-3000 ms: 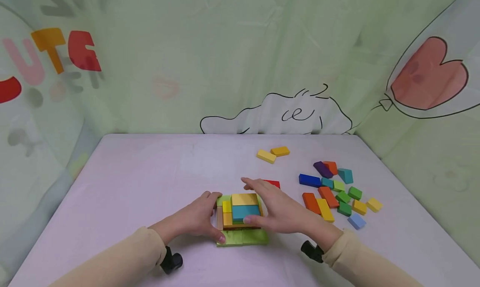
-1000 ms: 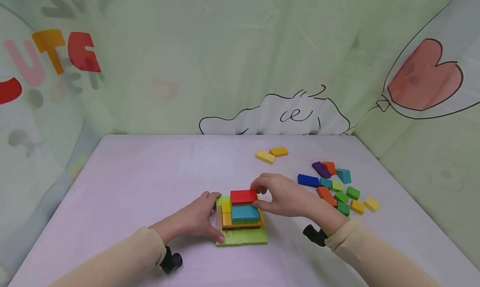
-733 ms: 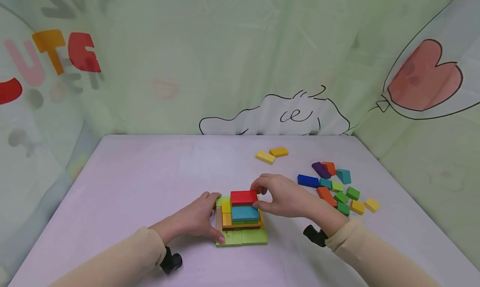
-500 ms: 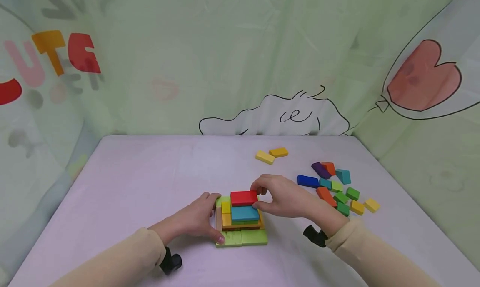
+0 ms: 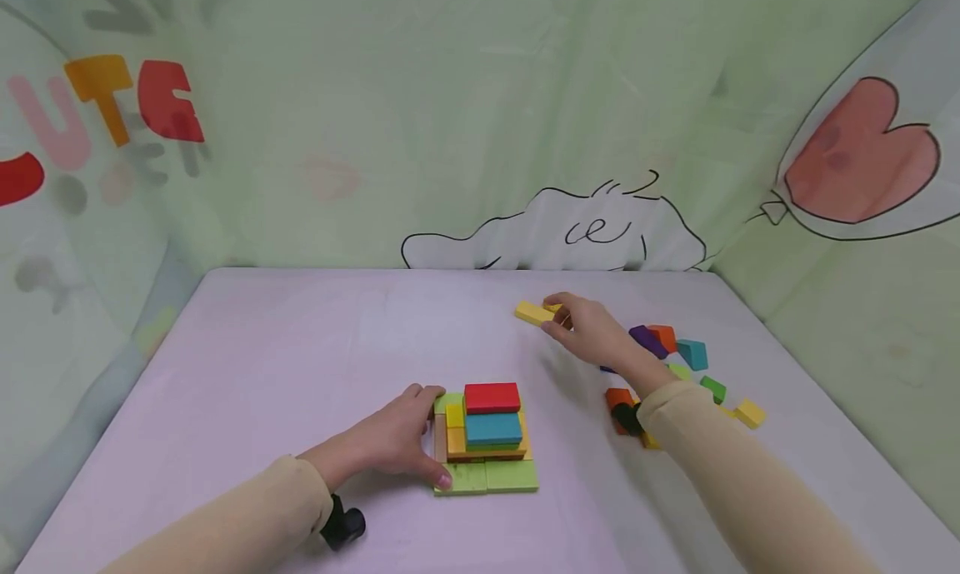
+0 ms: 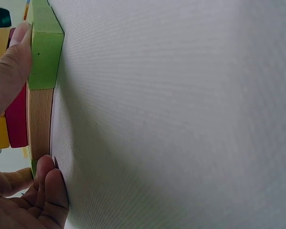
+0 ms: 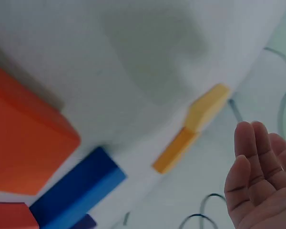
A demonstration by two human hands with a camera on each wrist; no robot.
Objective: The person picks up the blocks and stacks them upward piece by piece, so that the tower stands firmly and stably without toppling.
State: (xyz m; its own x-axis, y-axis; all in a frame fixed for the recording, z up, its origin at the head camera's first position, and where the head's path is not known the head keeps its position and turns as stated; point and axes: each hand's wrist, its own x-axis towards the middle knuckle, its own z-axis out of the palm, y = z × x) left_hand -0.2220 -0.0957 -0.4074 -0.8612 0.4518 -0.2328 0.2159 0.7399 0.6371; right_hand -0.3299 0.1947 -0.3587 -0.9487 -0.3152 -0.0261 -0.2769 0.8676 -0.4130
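Observation:
My left hand (image 5: 405, 436) grips the left side of a layered stack of wooden blocks, thumb at the front corner and fingers at the back. In the left wrist view the thumb presses by a green block (image 6: 46, 59), and the fingertips reach the far end of a bare-wood block (image 6: 39, 124). A red block (image 5: 491, 397) tops the stack, above a teal block (image 5: 492, 428). My right hand (image 5: 588, 328) hovers at the back, fingers loosely bent and holding nothing. It partly covers a pale yellow block (image 5: 531, 311) and a deeper yellow block (image 7: 176, 150).
Right of the stack lie several loose blocks, among them a purple block (image 5: 648, 341), a teal triangular block (image 5: 692, 354), a green block (image 5: 713, 389) and an orange block (image 5: 617, 403). My right forearm hides some. A printed curtain (image 5: 337, 124) stands behind the table.
My right hand set the red block on top of the stack, let go of it, and moved away to the back right by the yellow blocks. The left hand has stayed in place.

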